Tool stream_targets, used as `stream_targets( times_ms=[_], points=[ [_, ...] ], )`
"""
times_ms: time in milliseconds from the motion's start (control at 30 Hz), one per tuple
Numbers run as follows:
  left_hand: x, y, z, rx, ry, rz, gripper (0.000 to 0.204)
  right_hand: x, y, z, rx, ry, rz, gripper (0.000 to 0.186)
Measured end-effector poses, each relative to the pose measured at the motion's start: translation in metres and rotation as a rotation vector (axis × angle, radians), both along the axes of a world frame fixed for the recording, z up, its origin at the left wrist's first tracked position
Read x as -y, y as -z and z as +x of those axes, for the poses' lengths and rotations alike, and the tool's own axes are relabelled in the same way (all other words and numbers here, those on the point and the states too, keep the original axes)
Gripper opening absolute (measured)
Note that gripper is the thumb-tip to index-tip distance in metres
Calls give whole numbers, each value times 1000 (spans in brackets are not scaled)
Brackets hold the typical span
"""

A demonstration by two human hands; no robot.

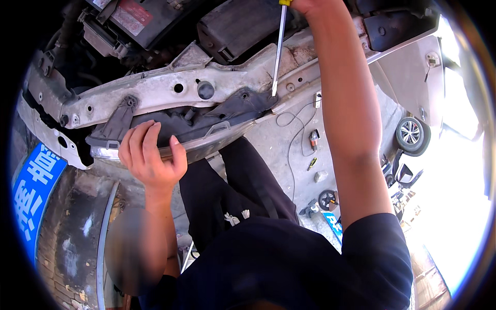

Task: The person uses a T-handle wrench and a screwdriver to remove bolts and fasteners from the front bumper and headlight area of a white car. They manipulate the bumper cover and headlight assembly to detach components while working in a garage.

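A headlight (199, 149) with a black back housing and a clear lens lies along the front of the car's white metal crossmember (150, 92). My left hand (151, 157) grips its lower left part, fingers over the top edge and thumb beside them. At the top of the picture my right hand (309, 5) is partly cut off, closed around the yellow handle of a screwdriver (280, 49). The long shaft points down, and its tip meets the mounting tab at the headlight's right end. A black bracket arm (122, 116) of the headlight reaches up onto the crossmember.
Behind the crossmember is the engine bay with a black box (235, 28). On the ground to the right lie a cable (293, 150), a power tool (314, 139), and a small yellow-green tool (312, 164). A car wheel (412, 133) stands beyond; a blue sign (36, 191) is at left.
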State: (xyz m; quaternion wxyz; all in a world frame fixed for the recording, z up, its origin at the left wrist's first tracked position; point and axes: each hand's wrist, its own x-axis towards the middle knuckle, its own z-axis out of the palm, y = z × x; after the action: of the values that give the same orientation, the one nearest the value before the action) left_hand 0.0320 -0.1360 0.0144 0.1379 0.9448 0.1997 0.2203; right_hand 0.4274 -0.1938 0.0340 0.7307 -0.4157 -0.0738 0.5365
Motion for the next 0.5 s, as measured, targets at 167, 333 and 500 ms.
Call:
stream_targets(
  times_ms=[167,333,500],
  points=[
    [0,0,1,-5,10,-2,35,-9,-28,-26,485,169,-387,10],
    [1,0,1,-12,9,5,36,6,-78,-55,864,414,-440,13],
    [1,-2,1,-15,13,-2,36,-9,-63,-44,484,77,-154,13]
  ],
)
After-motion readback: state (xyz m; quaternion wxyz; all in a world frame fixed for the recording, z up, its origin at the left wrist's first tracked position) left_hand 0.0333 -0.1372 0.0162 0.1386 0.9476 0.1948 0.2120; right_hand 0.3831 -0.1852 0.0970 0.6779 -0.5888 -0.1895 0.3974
